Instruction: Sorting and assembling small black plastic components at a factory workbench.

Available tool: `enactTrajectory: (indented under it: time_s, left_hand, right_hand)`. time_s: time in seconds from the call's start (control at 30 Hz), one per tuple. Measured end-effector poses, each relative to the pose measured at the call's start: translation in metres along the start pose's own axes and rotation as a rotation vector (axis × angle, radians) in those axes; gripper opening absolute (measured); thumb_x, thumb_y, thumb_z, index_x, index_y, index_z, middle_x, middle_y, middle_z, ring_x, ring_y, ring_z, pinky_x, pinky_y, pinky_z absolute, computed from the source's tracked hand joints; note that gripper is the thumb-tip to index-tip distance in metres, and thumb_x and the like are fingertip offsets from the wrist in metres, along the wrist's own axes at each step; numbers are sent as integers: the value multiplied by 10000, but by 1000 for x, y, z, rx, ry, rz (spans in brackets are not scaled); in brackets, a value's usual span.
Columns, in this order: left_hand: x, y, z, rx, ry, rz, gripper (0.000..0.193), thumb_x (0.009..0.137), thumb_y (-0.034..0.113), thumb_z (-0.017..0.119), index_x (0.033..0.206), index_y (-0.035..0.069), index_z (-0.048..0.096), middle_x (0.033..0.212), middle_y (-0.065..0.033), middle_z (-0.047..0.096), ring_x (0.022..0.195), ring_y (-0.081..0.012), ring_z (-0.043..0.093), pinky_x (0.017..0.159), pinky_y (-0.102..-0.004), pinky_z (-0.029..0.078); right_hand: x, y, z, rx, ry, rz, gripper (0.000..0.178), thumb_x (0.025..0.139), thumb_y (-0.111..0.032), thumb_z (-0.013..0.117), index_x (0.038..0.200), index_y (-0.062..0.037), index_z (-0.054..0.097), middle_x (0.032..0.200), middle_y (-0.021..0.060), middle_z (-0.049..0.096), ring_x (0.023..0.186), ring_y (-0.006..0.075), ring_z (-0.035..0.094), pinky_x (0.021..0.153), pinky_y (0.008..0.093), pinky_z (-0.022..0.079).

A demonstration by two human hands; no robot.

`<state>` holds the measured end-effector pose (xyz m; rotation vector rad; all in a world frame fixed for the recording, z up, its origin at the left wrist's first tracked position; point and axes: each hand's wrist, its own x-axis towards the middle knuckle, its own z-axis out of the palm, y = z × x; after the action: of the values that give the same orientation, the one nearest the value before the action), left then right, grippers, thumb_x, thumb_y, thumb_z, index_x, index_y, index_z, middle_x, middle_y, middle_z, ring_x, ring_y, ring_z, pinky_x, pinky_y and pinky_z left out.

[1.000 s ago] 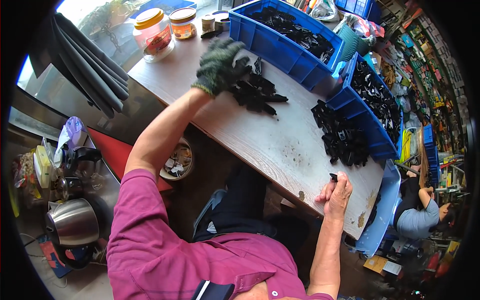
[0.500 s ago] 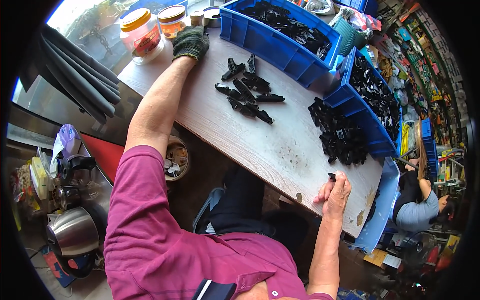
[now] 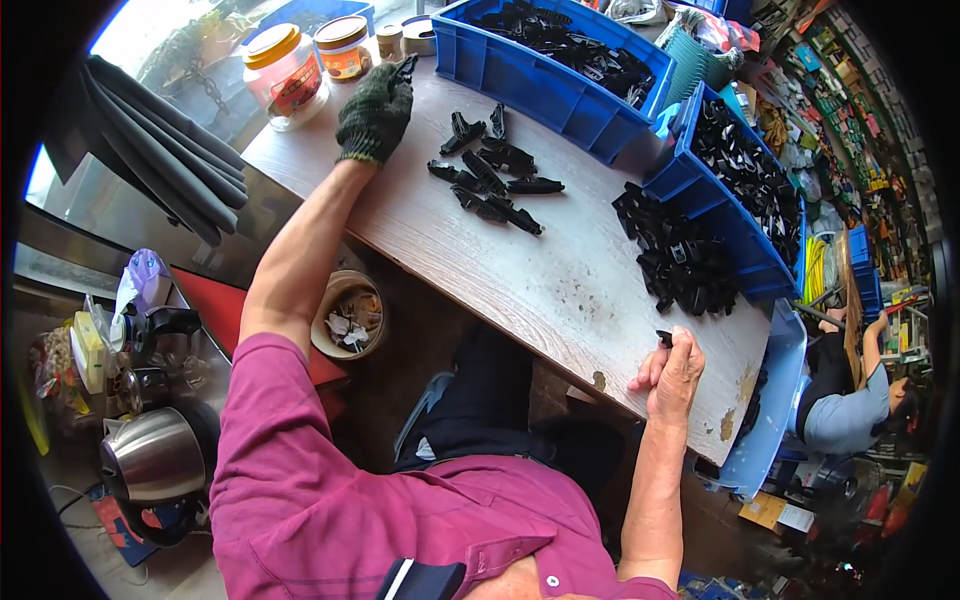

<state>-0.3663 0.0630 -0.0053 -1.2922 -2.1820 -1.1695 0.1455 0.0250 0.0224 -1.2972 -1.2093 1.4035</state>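
Observation:
At the far left of the table my left hand [image 3: 376,115], in a dark green knitted glove, is closed. A black plastic part [image 3: 408,68] pokes out past its fingertips. Near the front right edge, my bare right hand [image 3: 672,378] pinches a small black plastic piece [image 3: 664,338] between thumb and fingers. Several longer black plastic parts [image 3: 487,172] lie loosely grouped on the table between my hands, nearer the left one. Beyond my right hand is a heap of small black pieces [image 3: 680,255].
Blue crates [image 3: 560,98] [image 3: 690,195] of black parts line the table's far and right sides. Jars [image 3: 285,75] stand at the far left. Below the table's left edge is a waste bucket [image 3: 322,330]; a metal kettle [image 3: 155,455] stands farther left. Another person [image 3: 845,405] works at far right.
My left hand has drawn back from the jars toward me, and the black part now shows at its fingertips. My right hand keeps its pinch with hardly any movement.

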Motion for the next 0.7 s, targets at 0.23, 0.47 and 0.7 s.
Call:
enactTrajectory:
  time_s: [0.23, 0.47, 0.7]
  left_hand:
    - [-101, 105, -48, -445, -91, 320, 259, 873, 141, 728, 1115, 74, 666, 1007, -177, 708, 917, -367, 691, 794, -441, 560]
    - [-142, 148, -54, -202, -381, 643, 229, 873, 193, 692, 1088, 115, 678, 1167, -159, 642, 1052, -382, 622, 853, -486, 533]
    - [-153, 149, -67, -189, -307, 410, 303, 809, 195, 776, 1086, 109, 691, 1146, -152, 666, 1051, -369, 633, 863, -465, 545]
  right_hand:
    - [-2, -4, 3, 13, -8, -6, 360, 1001, -389, 521, 785, -103, 490, 462, -7, 366, 367, 119, 441, 311, 307, 470]
    - [-1, 1, 0, 36, -31, -45, 362, 998, -387, 532, 776, -106, 483, 469, -3, 367, 378, 126, 450, 336, 315, 483]
    - [-2, 0, -2, 81, -40, -78, 345, 992, -366, 524, 769, -106, 482, 466, -7, 355, 378, 122, 433, 339, 317, 481]
